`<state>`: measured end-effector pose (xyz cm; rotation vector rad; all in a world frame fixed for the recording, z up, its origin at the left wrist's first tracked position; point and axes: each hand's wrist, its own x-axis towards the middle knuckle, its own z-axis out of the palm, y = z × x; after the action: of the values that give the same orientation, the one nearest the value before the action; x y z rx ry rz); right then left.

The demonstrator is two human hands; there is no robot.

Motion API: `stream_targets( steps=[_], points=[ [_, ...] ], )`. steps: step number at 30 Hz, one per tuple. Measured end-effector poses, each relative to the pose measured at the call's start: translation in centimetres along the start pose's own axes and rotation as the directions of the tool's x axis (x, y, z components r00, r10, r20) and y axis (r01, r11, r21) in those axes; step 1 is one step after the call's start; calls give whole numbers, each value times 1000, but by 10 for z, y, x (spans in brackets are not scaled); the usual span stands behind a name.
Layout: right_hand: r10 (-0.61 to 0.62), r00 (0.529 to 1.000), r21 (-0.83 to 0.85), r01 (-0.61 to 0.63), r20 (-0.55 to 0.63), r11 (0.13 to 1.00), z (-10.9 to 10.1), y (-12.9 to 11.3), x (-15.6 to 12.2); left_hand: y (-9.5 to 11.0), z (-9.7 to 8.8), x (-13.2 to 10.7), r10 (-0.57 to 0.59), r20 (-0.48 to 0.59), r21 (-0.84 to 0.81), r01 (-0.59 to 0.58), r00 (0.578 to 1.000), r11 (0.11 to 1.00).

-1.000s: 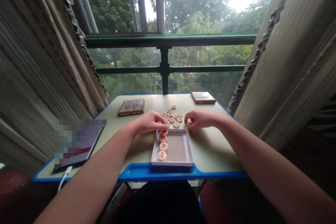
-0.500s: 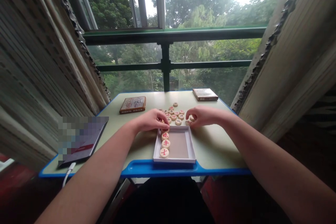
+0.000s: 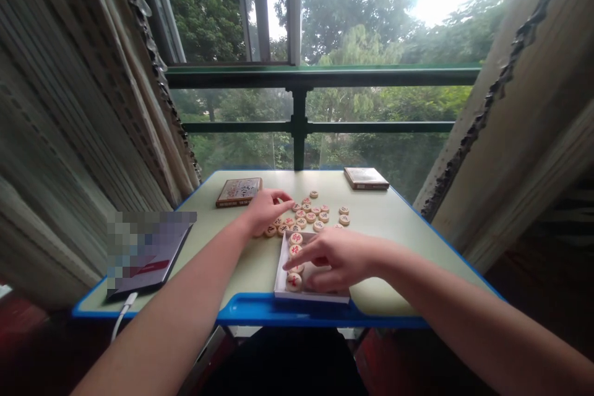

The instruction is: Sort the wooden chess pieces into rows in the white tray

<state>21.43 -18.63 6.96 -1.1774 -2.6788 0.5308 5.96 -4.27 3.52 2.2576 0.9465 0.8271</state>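
Observation:
My left hand (image 3: 270,209) is over the left side of a loose group of round xiangqi pieces (image 3: 310,218). Its thumb and forefinger are apart, their tips close to one piece (image 3: 296,206). My right hand (image 3: 341,257) reaches across the shallow white box tray (image 3: 279,278). The forefinger stretches left over a column of red-marked pieces, among them a piece (image 3: 296,239) at the far end and a piece (image 3: 294,282) at the near end. Lower down, the thumb and other fingers curl together inside the tray; what they hold is hidden.
A brown patterned box (image 3: 239,192) stands at the table's back left, another flat box (image 3: 366,178) at the back right. A tablet-like device (image 3: 153,253) with a white cable (image 3: 123,315) lies at the left edge. The table (image 3: 408,260) has a blue rim.
My right hand has moved from the pieces on the right to over the tray. My left hand has withdrawn from the tray's far left corner, where a red-marked piece now shows, toward the loose pieces.

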Motion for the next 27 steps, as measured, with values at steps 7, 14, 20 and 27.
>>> stream_targets(
  steps=[7,14,20,27],
  points=[
    [-18,1000,5,18,15,1000,0,-1,3,-17,1,7,78,-230,260,-16,970,966],
    [48,998,36,-49,40,998,7,-1,8,-14,1,5,71,-214,269,-11,974,963],
    [47,999,68,-47,2,997,2,1,5,-16,0,6,68,-217,277,-5,974,961],
    [251,967,-86,-254,-43,964,-19,24,-8,-17,0,6,58,-207,298,6,976,954]
  ],
)
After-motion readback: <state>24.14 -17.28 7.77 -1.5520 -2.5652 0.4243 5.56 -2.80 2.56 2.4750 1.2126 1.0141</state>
